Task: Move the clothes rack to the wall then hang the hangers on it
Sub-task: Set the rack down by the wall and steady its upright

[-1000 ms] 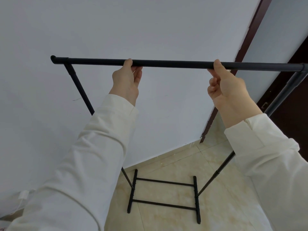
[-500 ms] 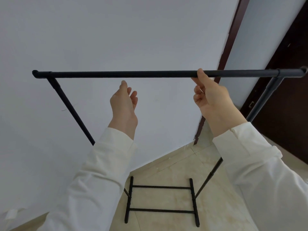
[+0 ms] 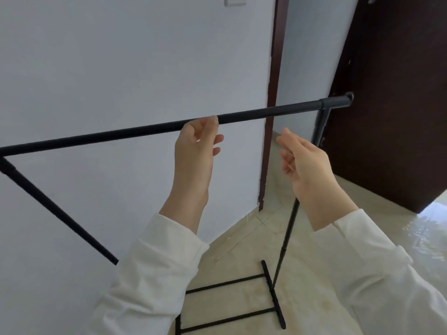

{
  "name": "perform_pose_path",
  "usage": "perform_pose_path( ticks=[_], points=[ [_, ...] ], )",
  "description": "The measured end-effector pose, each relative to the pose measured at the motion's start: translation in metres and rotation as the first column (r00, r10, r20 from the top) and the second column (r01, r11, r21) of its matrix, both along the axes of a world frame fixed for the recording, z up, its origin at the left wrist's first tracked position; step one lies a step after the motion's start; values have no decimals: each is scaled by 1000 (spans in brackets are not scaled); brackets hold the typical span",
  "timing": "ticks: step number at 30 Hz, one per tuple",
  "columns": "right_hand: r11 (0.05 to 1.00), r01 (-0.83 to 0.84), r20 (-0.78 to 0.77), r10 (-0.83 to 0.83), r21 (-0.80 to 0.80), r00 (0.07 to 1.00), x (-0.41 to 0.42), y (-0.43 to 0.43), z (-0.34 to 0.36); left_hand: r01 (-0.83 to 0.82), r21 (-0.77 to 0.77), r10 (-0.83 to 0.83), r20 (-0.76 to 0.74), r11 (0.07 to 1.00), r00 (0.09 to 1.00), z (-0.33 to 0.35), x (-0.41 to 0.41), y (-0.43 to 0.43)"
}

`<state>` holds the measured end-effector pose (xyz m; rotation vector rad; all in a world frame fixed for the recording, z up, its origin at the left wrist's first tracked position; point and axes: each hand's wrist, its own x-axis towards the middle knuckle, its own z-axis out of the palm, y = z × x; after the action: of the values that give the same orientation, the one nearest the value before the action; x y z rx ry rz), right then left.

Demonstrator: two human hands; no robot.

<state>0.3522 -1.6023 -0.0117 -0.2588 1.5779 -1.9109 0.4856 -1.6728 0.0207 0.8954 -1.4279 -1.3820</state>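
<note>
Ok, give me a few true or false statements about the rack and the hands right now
1. The right hand grips the top bar. False: it is open, below the bar, touching nothing.
2. The clothes rack stands on the tiled floor beside the white wall. True.
3. Hangers hang on the top bar. False: the bar is bare.
4. The left hand is up at the top bar. True.
5. A dark door stands past the rack's right end. True.

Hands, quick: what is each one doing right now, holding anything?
Left hand: open, holding nothing, fingertips up at the rack's top bar.
Right hand: open, holding nothing, apart from the bar.
</note>
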Motion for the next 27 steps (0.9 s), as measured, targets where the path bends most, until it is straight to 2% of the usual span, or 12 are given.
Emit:
perform_pose_path(
  ticks=[3,6,9,11,14,17,21,27],
  points=[
    [994,107,-86,-103,36,991,-28,24,-14,60,-366,-9,140,929,990,11,-18,7],
    [979,190,-264,-166,69,950,-56,40,-35,124,-666,105,293,736,950,28,-39,3],
    [974,165,-439,-82,154,895,-83,48,-58,293,-795,269,486,532,832,46,-67,-4],
    [970,88,-492,35,225,870,-100,49,-71,428,-756,315,615,494,723,54,-85,-7],
    [950,-27,-535,199,311,821,-118,45,-87,553,-621,238,756,555,610,59,-104,-9],
    [933,-130,-561,310,337,768,-130,39,-99,608,-518,197,834,601,515,56,-118,-10],
    [916,-226,-582,388,333,715,-138,30,-112,621,-443,134,868,647,479,52,-125,-17],
    [920,-252,-574,385,299,722,-143,20,-123,583,-428,90,851,691,518,48,-128,-25]
  ],
)
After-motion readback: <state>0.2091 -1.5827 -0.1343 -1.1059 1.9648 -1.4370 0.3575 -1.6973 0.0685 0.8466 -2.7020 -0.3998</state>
